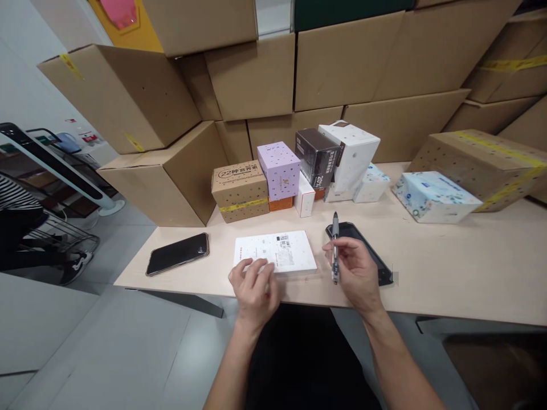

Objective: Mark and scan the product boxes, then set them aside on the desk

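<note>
Small print on the white box is too fine to read, and its near left corner is hidden behind the left hand. A dark device lies partly behind the right hand, so only some of its face shows. Behind the row of small packages, tall cartons are cut off by the top of the view. At far left, a person in a striped sleeve is cropped by the frame.

The white box lies flat on the table, between the hands and near the front edge, with a narrow strip of wood before it. A phone lies well apart to its left, with tabletop between them. Behind it stand a brown box and a purple box. The widest stretch of open tabletop runs to the right of the device.

The left fingers are loosely bent and slightly apart at the box's near edge; whether they grip it cannot be told. The right thumb and fingers are pinched around a pen, its dark end pointing away from the body, just right of the box.
</note>
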A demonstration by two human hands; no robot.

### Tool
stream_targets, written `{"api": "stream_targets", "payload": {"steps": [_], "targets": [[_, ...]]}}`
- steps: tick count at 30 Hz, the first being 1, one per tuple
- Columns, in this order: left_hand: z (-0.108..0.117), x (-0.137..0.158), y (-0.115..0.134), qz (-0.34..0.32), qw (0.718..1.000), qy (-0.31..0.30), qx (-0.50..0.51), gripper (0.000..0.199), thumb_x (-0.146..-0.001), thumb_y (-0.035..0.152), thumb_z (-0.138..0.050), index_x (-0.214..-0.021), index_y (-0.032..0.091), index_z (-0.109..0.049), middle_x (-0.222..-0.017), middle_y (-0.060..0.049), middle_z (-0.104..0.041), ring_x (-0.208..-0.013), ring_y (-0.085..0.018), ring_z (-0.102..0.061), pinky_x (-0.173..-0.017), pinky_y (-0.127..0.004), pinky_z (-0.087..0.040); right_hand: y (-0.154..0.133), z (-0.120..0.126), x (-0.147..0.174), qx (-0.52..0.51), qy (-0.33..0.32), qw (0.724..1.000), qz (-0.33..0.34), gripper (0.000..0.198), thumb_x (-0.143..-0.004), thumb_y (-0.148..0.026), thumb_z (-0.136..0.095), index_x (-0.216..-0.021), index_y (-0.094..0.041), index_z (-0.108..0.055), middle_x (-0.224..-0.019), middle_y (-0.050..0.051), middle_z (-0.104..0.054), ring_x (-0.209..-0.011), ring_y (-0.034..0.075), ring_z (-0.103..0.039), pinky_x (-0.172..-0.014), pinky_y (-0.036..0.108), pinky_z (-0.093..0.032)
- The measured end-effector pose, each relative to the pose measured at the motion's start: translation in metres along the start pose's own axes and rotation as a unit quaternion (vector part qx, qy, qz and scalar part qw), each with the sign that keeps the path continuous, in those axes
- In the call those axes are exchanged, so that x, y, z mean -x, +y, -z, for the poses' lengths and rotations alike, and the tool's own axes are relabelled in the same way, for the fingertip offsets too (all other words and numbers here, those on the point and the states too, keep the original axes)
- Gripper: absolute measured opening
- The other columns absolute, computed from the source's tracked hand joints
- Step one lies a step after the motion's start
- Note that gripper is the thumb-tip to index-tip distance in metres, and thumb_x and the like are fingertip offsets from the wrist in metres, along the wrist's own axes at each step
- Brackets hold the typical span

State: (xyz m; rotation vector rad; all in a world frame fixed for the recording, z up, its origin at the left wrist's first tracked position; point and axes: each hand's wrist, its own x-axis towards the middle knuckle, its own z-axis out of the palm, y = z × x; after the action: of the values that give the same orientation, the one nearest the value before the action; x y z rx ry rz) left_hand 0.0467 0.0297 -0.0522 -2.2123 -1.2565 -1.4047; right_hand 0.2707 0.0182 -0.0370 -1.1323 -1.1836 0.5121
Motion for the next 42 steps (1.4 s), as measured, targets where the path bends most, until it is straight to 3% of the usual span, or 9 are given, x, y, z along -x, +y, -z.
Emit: {"api": "stream_targets", "payload": {"steps": [6,11,17,22,28,32,42], "targets": [[-0.018,-0.004,0.034,-0.026,0.998,-0.065,-0.002,0.032,-0.079,0.018,-0.069,-0.111,0.021,-0.067,-0.112,-0.01,-0.072,-0.108,-0.032,-0.055,-0.093,-0.047,-0.041,-0.015,-0.016,0.0,-0.061,0.037,0.997,-0.012,0.012,-0.095,-0.034,-0.054,-0.099,-0.024,-0.05,-0.077,-0.001,-0.067,-0.066,0.013,-0.064,-0.067,0.03,-0.054],[-0.024,-0.004,0.04,-0.009,0.994,-0.101,-0.03,0.031,-0.086,0.027,-0.068,-0.116,0.024,-0.066,-0.119,-0.009,-0.07,-0.109,-0.031,-0.056,-0.093,-0.045,-0.037,-0.014,-0.021,0.003,-0.076,0.051,0.995,-0.037,0.014,-0.095,-0.036,-0.053,-0.092,-0.023,-0.05,-0.062,-0.005,-0.062,-0.056,0.013,-0.06,-0.062,0.029,-0.052],[-0.022,-0.007,0.039,0.014,0.994,-0.111,-0.005,0.029,-0.087,0.026,-0.068,-0.115,0.026,-0.067,-0.118,-0.007,-0.071,-0.108,-0.031,-0.058,-0.093,-0.044,-0.035,-0.009,-0.018,0.006,-0.001,-0.017,0.998,-0.064,0.024,-0.094,-0.039,-0.053,-0.108,-0.021,-0.061,-0.089,0.004,-0.074,-0.079,0.018,-0.069,-0.076,0.036,-0.056],[-0.022,-0.006,0.04,0.005,0.994,-0.111,-0.015,0.029,-0.087,0.027,-0.067,-0.116,0.024,-0.066,-0.118,-0.008,-0.072,-0.107,-0.031,-0.058,-0.093,-0.044,-0.034,-0.013,-0.026,0.0,0.032,-0.043,0.998,-0.029,0.01,-0.091,-0.031,-0.057,-0.094,-0.021,-0.056,-0.074,-0.001,-0.069,-0.068,0.014,-0.067,-0.069,0.029,-0.055],[-0.021,-0.006,0.04,-0.005,0.992,-0.119,-0.038,0.027,-0.088,0.026,-0.066,-0.115,0.021,-0.066,-0.119,-0.008,-0.071,-0.108,-0.031,-0.057,-0.093,-0.045,-0.035,-0.016,-0.035,-0.006,0.104,-0.056,0.993,0.008,0.014,-0.093,-0.03,-0.049,-0.094,-0.02,-0.059,-0.075,0.001,-0.068,-0.061,0.013,-0.063,-0.061,0.025,-0.051],[-0.022,-0.005,0.039,-0.007,0.993,-0.112,-0.036,0.028,-0.087,0.026,-0.067,-0.115,0.021,-0.066,-0.119,-0.008,-0.071,-0.107,-0.031,-0.057,-0.093,-0.045,-0.035,-0.016,-0.037,-0.009,0.18,-0.059,0.981,0.044,0.015,-0.091,-0.027,-0.05,-0.08,-0.021,-0.058,-0.068,0.0,-0.065,-0.059,0.013,-0.061,-0.058,0.025,-0.047],[-0.021,-0.007,0.043,0.008,0.995,-0.094,-0.034,0.024,-0.088,0.025,-0.068,-0.111,0.019,-0.068,-0.117,-0.006,-0.073,-0.106,-0.029,-0.058,-0.094,-0.044,-0.038,-0.013,-0.039,-0.011,0.226,-0.078,0.965,0.11,0.016,-0.094,-0.024,-0.048,-0.082,-0.02,-0.059,-0.074,0.0,-0.066,-0.066,0.013,-0.062,-0.066,0.024,-0.046]]}}
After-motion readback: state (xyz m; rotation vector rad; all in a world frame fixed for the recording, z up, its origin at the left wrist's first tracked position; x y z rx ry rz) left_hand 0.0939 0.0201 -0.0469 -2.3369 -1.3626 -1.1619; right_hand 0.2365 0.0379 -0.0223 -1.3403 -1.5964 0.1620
